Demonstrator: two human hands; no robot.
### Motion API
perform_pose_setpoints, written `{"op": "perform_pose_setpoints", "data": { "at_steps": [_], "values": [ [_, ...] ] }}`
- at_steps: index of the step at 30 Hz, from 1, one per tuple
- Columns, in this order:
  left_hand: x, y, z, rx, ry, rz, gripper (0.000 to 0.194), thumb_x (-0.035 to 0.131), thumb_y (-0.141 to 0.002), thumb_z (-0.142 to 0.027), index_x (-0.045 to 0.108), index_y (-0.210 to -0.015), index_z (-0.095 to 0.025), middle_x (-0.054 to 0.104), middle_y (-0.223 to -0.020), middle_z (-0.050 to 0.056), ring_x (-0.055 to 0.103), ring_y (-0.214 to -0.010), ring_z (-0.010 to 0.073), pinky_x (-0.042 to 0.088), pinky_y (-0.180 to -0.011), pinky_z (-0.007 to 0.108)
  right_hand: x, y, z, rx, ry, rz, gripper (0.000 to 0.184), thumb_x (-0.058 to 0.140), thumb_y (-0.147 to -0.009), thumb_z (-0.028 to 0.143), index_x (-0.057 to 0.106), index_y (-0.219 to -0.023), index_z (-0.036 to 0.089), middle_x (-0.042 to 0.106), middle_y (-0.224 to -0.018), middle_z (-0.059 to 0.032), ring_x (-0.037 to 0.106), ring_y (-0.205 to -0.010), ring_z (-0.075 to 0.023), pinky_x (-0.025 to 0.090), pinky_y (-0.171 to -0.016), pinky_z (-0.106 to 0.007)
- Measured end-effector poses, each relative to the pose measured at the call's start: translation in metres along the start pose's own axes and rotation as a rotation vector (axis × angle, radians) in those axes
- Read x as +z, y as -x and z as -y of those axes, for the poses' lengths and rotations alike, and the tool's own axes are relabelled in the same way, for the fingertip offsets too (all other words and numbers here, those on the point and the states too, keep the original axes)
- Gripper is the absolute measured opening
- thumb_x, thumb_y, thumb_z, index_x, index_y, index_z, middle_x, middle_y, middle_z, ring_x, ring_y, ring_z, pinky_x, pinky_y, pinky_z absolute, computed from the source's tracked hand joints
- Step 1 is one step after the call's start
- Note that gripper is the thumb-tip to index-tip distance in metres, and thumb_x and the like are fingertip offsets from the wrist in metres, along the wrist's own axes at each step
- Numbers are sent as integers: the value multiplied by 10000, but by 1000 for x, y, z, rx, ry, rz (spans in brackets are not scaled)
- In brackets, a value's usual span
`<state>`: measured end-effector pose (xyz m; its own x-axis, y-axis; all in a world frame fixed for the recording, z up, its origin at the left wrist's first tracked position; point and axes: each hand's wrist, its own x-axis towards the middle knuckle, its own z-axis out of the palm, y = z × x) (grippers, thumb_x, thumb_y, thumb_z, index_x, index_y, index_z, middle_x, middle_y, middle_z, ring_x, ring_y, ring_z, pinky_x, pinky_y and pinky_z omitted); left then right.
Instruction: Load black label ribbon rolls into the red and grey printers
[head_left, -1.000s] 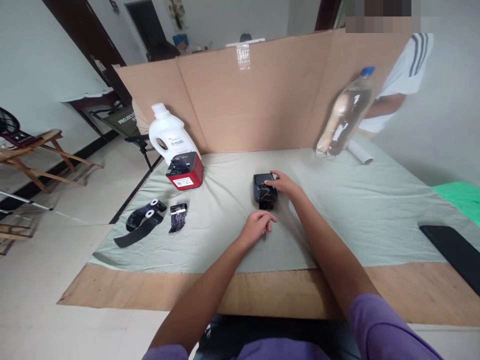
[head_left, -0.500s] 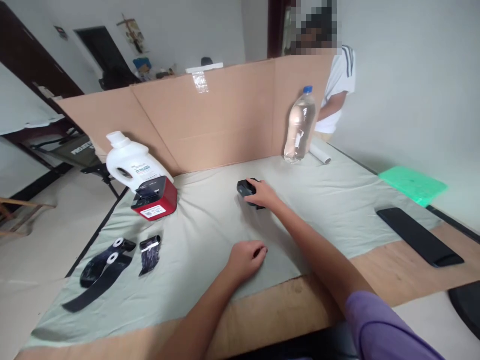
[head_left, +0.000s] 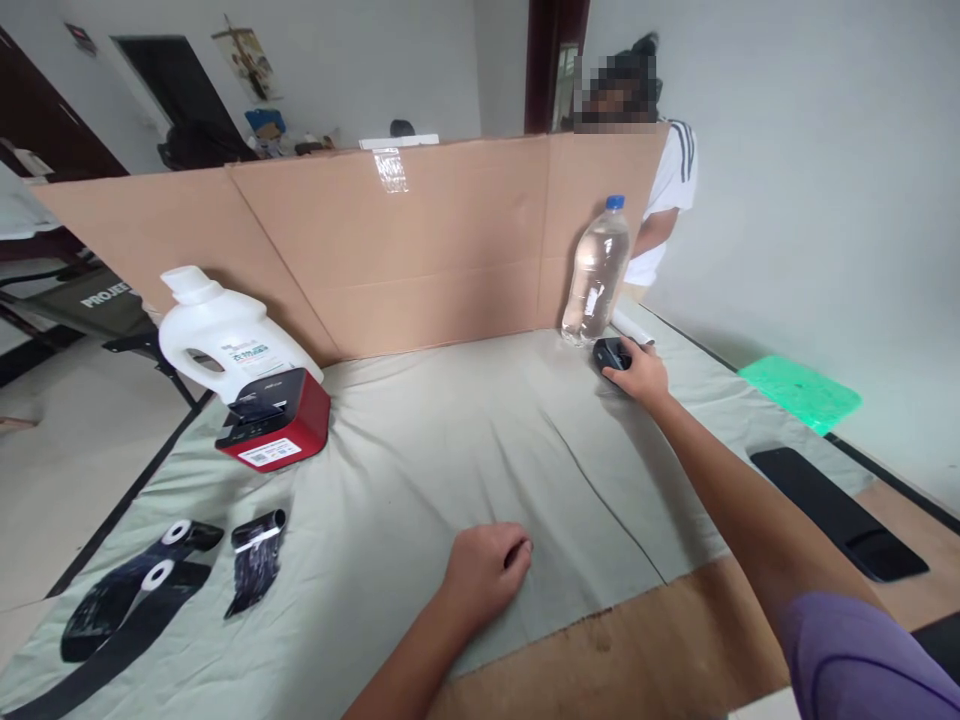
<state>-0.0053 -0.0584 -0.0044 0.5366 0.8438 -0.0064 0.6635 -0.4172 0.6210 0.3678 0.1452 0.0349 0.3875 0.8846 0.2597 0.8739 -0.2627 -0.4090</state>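
My right hand (head_left: 643,375) is closed over a small black device (head_left: 613,355), whose exact kind I cannot make out. It is at the far right of the cloth, just in front of a large clear bottle (head_left: 598,265) with a blue cap. My left hand (head_left: 487,570) rests on the cloth (head_left: 420,450) near the front edge, its fingers curled into a loose fist with nothing visible in them.
At left, a red-and-black box-shaped machine (head_left: 281,425) stands before a white jug (head_left: 232,330). Black ribbon-like strips (head_left: 135,610) and a black roll (head_left: 256,560) lie nearer. A cardboard screen (head_left: 420,240) closes the back; a person (head_left: 664,220) is behind it. A dark slab (head_left: 840,510) lies right.
My right hand has moved right and slightly back with the black device, from mid-cloth to near the bottle. My left hand stays curled in about the same place. The camera view has shifted somewhat.
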Motion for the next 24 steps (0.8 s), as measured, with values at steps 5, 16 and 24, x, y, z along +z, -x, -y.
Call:
{"op": "perform_pose_setpoints", "data": {
  "at_steps": [5, 16, 24],
  "values": [
    [1, 1, -4, 17, 28, -6, 253, 487, -929, -257, 722, -847, -213, 753, -813, 43, 672, -747, 187, 417, -677, 284, 16, -6, -4, 50, 64, 2, 848, 727, -795, 473, 442, -1559, 244, 478, -1493, -221, 559, -1223, -416, 452, -1011, -547],
    [-186, 46, 121, -287, 189, -988, 196, 616, -886, -407, 698, -876, -228, 755, -1037, 47, 690, -1011, 237, 544, -967, 415, 33, 69, 124, -556, 18, -77, 724, 628, -855, 408, 465, -1514, 156, 408, -1580, -222, 355, -1427, -439, 260, -1133, -656],
    [-291, 23, 279, -645, 664, -1132, 222, 642, -785, -411, 582, -859, -210, 718, -865, 106, 710, -939, 318, 595, -905, 607, 152, 162, 363, -720, -805, 556, 797, 752, -827, 406, 446, -1527, 179, 482, -1554, -157, 445, -1451, -317, 373, -1205, -477]
  ]
}}
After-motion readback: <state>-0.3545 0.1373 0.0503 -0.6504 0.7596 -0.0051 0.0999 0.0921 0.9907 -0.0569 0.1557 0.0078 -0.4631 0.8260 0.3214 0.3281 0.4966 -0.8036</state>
